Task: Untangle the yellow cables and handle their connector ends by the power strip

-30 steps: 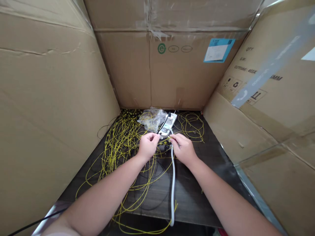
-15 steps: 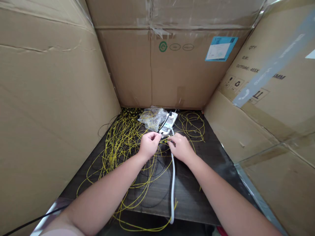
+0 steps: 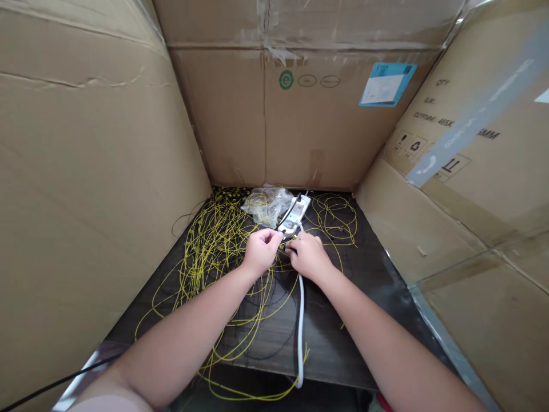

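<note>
My left hand and my right hand meet over a dark table, both pinched on a thin yellow wire stretched between their fingertips. A big tangle of yellow wires spreads under and to the left of the hands. Just beyond the fingers lies a white power strip; its white cable runs back toward me under my right wrist.
Cardboard walls enclose the table on the left, back and right. A crumpled clear plastic bag lies at the back beside the strip. A separate coil of yellow wire sits at the back right. Black cables run among the yellow ones.
My right hand has slid a little to the left, closing the gap to my left hand. The wire stretch between them is shorter.
</note>
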{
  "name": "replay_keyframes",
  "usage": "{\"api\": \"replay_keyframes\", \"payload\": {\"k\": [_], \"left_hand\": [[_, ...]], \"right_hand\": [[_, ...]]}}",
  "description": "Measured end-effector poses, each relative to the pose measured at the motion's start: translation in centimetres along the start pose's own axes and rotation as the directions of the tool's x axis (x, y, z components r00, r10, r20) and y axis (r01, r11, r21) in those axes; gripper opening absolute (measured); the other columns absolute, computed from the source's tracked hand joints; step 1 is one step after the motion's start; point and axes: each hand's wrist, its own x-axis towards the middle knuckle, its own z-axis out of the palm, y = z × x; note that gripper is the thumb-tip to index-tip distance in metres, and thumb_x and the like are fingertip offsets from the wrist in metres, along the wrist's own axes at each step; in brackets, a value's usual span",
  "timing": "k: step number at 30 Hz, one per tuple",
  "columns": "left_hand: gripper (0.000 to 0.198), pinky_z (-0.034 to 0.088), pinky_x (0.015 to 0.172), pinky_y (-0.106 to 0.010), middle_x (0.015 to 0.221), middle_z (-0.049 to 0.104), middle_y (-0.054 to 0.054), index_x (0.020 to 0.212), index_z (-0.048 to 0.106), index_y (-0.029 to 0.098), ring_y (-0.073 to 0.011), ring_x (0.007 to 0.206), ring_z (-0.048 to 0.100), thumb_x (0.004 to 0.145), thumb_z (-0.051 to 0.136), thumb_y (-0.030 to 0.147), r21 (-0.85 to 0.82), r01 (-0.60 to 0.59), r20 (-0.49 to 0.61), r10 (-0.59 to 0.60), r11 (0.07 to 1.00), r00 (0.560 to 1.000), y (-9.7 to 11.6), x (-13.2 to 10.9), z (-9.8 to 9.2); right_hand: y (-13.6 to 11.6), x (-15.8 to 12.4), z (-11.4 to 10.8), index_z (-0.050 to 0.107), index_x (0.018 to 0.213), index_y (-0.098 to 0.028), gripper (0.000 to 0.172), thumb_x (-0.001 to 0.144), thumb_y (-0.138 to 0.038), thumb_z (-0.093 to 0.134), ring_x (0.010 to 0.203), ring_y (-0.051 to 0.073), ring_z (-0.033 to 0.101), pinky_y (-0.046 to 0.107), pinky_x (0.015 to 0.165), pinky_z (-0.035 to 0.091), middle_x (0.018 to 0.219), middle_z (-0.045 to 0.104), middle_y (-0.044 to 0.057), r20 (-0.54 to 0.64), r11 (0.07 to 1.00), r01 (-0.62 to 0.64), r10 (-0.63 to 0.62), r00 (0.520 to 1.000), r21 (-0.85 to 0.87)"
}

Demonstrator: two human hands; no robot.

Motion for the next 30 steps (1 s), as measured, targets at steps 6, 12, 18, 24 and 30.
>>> {"api": "replay_keyframes", "payload": {"k": [6, 12, 18, 24, 30], "left_hand": [[0.023, 0.034, 0.049, -0.021, 0.053, 0.051, 0.002, 0.061, 0.06, 0.012, -0.0084, 0.05, 0.042, 0.071, 0.057, 0.032, 0.007, -0.003, 0.008, 0.003, 1.0, 1.0, 0.0, 0.0, 0.0], [0.023, 0.035, 0.05, -0.021, 0.053, 0.052, 0.001, 0.061, 0.061, 0.012, -0.009, 0.051, 0.043, 0.07, 0.058, 0.033, 0.007, 0.002, 0.005, -0.002, 1.0, 1.0, 0.0, 0.1, -0.2], [0.024, 0.033, 0.047, -0.02, 0.048, 0.05, 0.002, 0.059, 0.062, 0.013, -0.0085, 0.046, 0.042, 0.072, 0.058, 0.033, 0.021, -0.025, 0.096, 0.023, 0.999, 0.995, 0.7, -0.3, -0.3], [0.022, 0.039, 0.047, -0.02, 0.051, 0.057, -0.001, 0.065, 0.068, 0.013, -0.0092, 0.046, 0.047, 0.073, 0.058, 0.03, 0.028, -0.078, 0.221, 0.07, 0.997, 0.973, 1.5, -0.8, -0.1], [0.027, 0.043, 0.046, -0.021, 0.058, 0.061, -0.004, 0.078, 0.07, 0.012, -0.0101, 0.048, 0.051, 0.072, 0.059, 0.035, 0.014, 0.003, 0.219, -0.006, 1.0, 0.976, 1.2, -0.9, 0.1]], "right_hand": [[-0.4, -0.1, 0.3, 0.069, 0.085, -0.022, 0.023, 0.08, -0.033, 0.05, 0.083, 0.022, 0.05, 0.035, 0.071, 0.032, 0.082, 0.056, 0.01, -0.008, 0.999, -0.011, 0.01, 1.0, -0.052], [0.2, -0.4, 0.1, 0.068, 0.084, -0.022, 0.02, 0.079, -0.03, 0.051, 0.079, 0.02, 0.051, 0.033, 0.069, 0.034, 0.08, 0.057, 0.008, -0.104, 0.999, 0.033, -0.031, 0.994, 0.013], [0.7, -1.1, -1.0, 0.064, 0.094, -0.016, 0.024, 0.083, -0.027, 0.046, 0.068, 0.014, 0.052, 0.027, 0.067, 0.041, 0.072, 0.056, 0.005, -0.403, 0.923, 0.149, 0.007, 0.915, 0.355], [0.0, -1.4, -1.4, 0.065, 0.091, -0.018, 0.021, 0.083, -0.025, 0.047, 0.074, 0.015, 0.056, 0.026, 0.068, 0.044, 0.079, 0.061, 0.006, -0.438, 0.811, 0.243, 0.019, 0.899, 0.533], [0.2, -1.6, -1.3, 0.066, 0.075, -0.018, 0.022, 0.082, -0.028, 0.047, 0.067, 0.014, 0.057, 0.026, 0.065, 0.044, 0.07, 0.062, 0.004, -0.451, 0.775, 0.207, 0.111, 0.886, 0.598]]}}
